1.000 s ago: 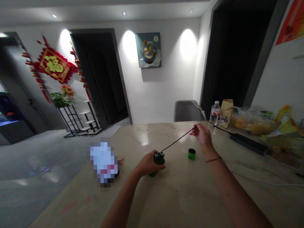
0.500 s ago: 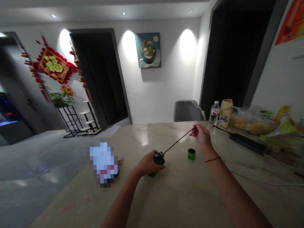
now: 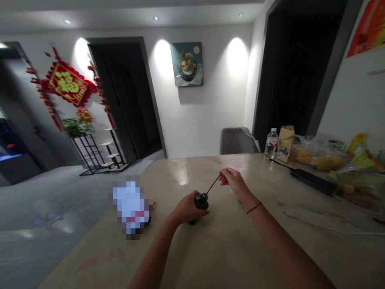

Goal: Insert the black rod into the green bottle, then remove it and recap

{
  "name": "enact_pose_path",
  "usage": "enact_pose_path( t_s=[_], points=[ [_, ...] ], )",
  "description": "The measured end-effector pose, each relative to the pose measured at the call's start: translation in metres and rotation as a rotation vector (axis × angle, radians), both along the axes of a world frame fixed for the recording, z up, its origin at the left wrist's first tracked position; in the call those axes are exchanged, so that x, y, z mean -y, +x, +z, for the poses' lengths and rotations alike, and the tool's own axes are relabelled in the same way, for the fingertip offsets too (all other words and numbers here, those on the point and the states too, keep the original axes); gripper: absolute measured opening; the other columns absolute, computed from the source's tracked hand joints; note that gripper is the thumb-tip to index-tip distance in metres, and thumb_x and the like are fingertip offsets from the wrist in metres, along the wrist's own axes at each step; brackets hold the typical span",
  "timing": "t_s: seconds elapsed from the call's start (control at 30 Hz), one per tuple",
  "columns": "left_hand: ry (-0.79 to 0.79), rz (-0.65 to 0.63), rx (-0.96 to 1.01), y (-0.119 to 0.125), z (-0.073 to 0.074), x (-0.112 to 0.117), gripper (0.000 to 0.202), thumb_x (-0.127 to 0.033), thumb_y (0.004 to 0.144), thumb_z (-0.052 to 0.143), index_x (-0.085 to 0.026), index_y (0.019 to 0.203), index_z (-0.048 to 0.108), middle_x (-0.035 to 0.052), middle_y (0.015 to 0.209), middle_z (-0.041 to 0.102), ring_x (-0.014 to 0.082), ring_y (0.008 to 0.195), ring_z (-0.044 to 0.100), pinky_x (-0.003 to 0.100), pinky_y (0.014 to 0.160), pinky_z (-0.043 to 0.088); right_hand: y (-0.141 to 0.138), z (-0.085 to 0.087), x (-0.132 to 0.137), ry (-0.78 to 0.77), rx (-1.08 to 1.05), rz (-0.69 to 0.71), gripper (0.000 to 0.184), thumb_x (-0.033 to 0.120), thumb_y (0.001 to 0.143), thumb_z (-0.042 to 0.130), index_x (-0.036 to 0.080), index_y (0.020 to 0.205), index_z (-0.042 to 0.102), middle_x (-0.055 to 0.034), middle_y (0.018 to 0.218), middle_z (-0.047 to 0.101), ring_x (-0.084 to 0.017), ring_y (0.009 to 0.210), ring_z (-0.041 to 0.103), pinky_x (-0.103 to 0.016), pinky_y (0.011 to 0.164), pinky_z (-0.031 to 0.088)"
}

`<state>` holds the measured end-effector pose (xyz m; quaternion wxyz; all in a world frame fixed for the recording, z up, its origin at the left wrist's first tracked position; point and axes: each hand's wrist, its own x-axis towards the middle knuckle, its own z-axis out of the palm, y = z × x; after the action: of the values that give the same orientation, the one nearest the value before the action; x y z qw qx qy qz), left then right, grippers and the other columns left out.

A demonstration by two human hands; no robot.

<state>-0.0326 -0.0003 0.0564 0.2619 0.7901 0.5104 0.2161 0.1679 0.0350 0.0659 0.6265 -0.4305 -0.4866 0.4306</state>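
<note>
Right hand moved closer to the dark green bottle, left hand wrapped around that bottle, thin dark stick pinched in the right fingertips and slanting down to the bottle's mouth, clear plastic bag holding yellowish items beyond the bottle, rightward.

The bottle is dark green, the stick at its mouth black. Around the bottle, the table is beige with faint grey veining; right of the bottle, the bracelet is dark red; beyond it, the chair is grey, diamond-quilted.
</note>
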Motion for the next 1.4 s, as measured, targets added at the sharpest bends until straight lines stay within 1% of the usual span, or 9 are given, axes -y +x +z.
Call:
enact_pose_path(
  t_s=[0.13,0.37,0.6,0.7,0.8,0.9,1.1,1.27,1.4],
  points=[
    [0.004,-0.005,0.009,0.0,0.0,0.001,0.05,-0.044,0.052,0.066,-0.019,0.094,0.054,0.0033,0.088,0.063,0.0193,0.08,0.056,0.028,0.069,0.041,-0.007,-0.002,0.002,0.031,0.03,0.005,0.027,0.041,0.067,0.056,0.014,0.069,0.057,0.0018,0.051,0.057,-0.006,0.038,0.049,-0.019,0.04,0.043],
    [0.006,-0.005,0.004,0.0,0.0,0.001,0.048,-0.043,0.052,0.066,-0.018,0.092,0.054,0.0032,0.087,0.063,0.0187,0.079,0.056,0.026,0.068,0.041,-0.013,-0.004,0.003,0.0,0.097,0.082,0.026,0.039,0.065,0.06,0.014,0.069,0.057,0.0006,0.056,0.06,-0.007,0.042,0.052,-0.018,0.042,0.044],
    [0.009,-0.007,0.013,-0.001,-0.001,-0.001,0.049,-0.044,0.052,0.066,-0.018,0.092,0.055,0.0023,0.085,0.062,0.0184,0.078,0.056,0.026,0.068,0.041,-0.016,-0.013,0.006,-0.094,0.192,0.268,0.024,0.032,0.066,0.062,0.013,0.08,0.061,-0.0019,0.069,0.064,-0.007,0.051,0.056,-0.02,0.05,0.046],
    [0.011,-0.006,0.027,-0.002,-0.002,-0.001,0.05,-0.046,0.053,0.066,-0.017,0.092,0.055,0.0025,0.086,0.063,0.0182,0.078,0.056,0.026,0.068,0.041,-0.013,-0.014,0.007,-0.117,0.255,0.35,0.02,0.031,0.068,0.061,0.014,0.079,0.063,-0.0033,0.075,0.066,-0.009,0.058,0.058,-0.02,0.053,0.046],
    [-0.002,0.001,0.035,-0.003,-0.002,-0.002,0.054,-0.049,0.051,0.066,-0.017,0.093,0.054,0.003,0.087,0.062,0.0187,0.079,0.056,0.027,0.068,0.041,-0.009,-0.014,0.007,-0.149,0.297,0.372,0.016,0.028,0.07,0.057,0.014,0.076,0.063,-0.0036,0.075,0.065,-0.009,0.059,0.058,-0.019,0.053,0.046],
    [-0.008,0.003,0.046,-0.004,-0.003,-0.002,0.056,-0.051,0.05,0.067,-0.017,0.092,0.054,0.0034,0.088,0.062,0.0193,0.08,0.056,0.027,0.069,0.041,-0.005,-0.015,0.006,-0.203,0.309,0.391,0.015,0.022,0.07,0.055,0.014,0.079,0.063,-0.0042,0.079,0.065,-0.009,0.061,0.059,-0.02,0.054,0.046],
    [0.038,0.045,0.126,-0.003,-0.007,-0.004,0.051,-0.052,0.054,0.065,-0.017,0.088,0.054,0.0031,0.085,0.062,0.0191,0.08,0.056,0.028,0.07,0.042,0.003,-0.02,0.005,-0.217,0.411,0.488,0.027,0.01,0.061,0.056,0.015,0.087,0.063,-0.0054,0.09,0.065,-0.011,0.07,0.06,-0.022,0.059,0.047],
    [0.079,0.125,0.183,0.0,-0.012,-0.006,0.052,-0.052,0.054,0.066,-0.016,0.089,0.052,0.0035,0.082,0.062,0.0183,0.077,0.057,0.029,0.07,0.042,0.003,-0.024,0.005,-0.203,0.567,0.558,0.034,0.01,0.06,0.055,0.015,0.093,0.062,-0.0065,0.094,0.065,-0.012,0.074,0.059,-0.023,0.062,0.045],
    [0.115,0.142,0.242,0.004,-0.018,-0.008,0.049,-0.048,0.057,0.065,-0.016,0.09,0.05,0.0022,0.082,0.061,0.0168,0.077,0.056,0.029,0.071,0.042,-0.001,-0.029,0.005,-0.172,0.643,0.562,0.039,0.009,0.061,0.053,0.012,0.1,0.059,-0.0093,0.098,0.063,-0.014,0.08,0.059,-0.025,0.065,0.045]
  ],
)
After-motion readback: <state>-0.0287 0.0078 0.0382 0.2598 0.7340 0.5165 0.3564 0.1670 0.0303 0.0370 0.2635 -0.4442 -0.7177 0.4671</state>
